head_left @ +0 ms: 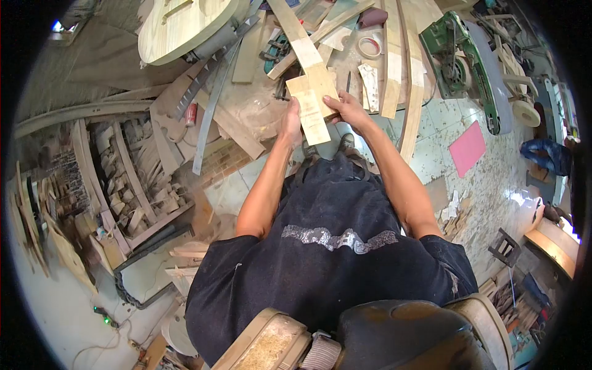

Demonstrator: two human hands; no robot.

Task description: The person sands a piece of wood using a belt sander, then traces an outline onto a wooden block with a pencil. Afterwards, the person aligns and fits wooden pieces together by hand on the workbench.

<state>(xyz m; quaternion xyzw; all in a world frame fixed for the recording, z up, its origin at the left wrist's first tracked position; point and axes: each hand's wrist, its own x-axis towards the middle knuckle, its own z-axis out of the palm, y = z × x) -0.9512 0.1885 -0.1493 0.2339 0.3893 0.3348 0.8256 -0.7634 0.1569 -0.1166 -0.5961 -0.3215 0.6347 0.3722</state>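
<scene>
Between my two hands is a flat light wooden block (324, 92), with a long pale wooden strip (310, 111) lying across it and running up toward the bench. My left hand (290, 120) presses against the block's left edge, its thumb up along the side. On the right, my right hand (350, 111) grips the block's edge, thumb on top and fingers curled beneath. The lower end of the strip points toward my body. Whether the strip is fixed to the block I cannot tell.
The workbench (243, 105) carries several boards, a tape roll (369, 47) and a red can (191, 115). A green belt machine (459, 68) stands at the right. Wood scraps (145, 179) fill a rack at the left. A pink sheet (467, 148) lies on the floor.
</scene>
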